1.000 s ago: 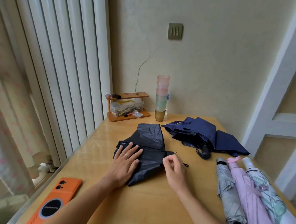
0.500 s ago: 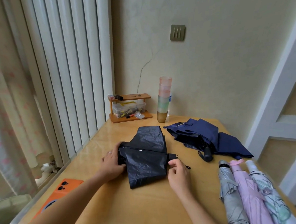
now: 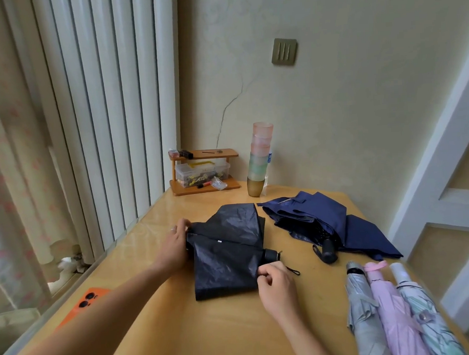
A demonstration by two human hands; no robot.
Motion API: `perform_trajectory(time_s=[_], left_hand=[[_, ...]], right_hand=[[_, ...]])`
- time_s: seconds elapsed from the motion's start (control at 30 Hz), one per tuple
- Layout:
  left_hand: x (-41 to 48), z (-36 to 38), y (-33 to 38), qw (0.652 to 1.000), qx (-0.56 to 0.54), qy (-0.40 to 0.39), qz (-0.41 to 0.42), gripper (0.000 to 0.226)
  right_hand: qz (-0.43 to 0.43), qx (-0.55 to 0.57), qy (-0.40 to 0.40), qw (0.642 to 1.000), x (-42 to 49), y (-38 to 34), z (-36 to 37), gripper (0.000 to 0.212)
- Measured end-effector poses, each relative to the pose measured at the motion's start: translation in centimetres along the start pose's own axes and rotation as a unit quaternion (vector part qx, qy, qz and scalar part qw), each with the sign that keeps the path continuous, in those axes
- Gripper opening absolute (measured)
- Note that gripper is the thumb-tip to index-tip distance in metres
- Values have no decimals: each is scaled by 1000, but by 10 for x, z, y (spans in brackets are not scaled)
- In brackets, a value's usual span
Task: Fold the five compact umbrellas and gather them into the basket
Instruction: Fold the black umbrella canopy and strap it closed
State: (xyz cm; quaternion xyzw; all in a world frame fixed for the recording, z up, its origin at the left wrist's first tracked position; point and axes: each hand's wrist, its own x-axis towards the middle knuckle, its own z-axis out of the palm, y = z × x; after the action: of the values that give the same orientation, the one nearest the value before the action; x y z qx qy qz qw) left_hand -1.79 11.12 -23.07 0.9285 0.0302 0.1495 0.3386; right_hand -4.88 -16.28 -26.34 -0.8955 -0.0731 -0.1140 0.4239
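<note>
A: The light is soft daylight. It comes from the left, through the curtain (image 3: 6, 191).
B: Yes. The table (image 3: 223, 329) shines a little on that side. The left edge is blurred, and the door frame (image 3: 444, 126) leans because of the wide lens.

Forearms outstretched, left hand (image 3: 174, 247) and right hand (image 3: 275, 284) apart, fingers (image 3: 264, 272) curled tight.
</note>
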Motion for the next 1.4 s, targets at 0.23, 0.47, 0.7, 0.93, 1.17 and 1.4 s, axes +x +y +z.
perform_trajectory(time_s=[0.23,0.47,0.7,0.93,1.17,1.4], left_hand=[[-11,2,15,983,62,65,-157,39],[-43,3,41,957,-145,46,-247,46],[-79,-11,61,926,-301,-19,-226,60],[-76,-30,77,971,-216,32,-95,34],[-49,-54,90,993,-57,63,78,73],[-45,-69,110,987,-34,41,151,9]], right_hand=[[-46,145,-21,988,-2,-6,-5,30],[-77,155,-55,983,-9,-8,-11,23],[-44,238,-29,970,-6,-20,-28,27],[-39,230,7,972,3,-54,-46,40],[-69,133,-25,988,17,-59,-62,14],[-140,44,80,986,20,-57,-72,43]])
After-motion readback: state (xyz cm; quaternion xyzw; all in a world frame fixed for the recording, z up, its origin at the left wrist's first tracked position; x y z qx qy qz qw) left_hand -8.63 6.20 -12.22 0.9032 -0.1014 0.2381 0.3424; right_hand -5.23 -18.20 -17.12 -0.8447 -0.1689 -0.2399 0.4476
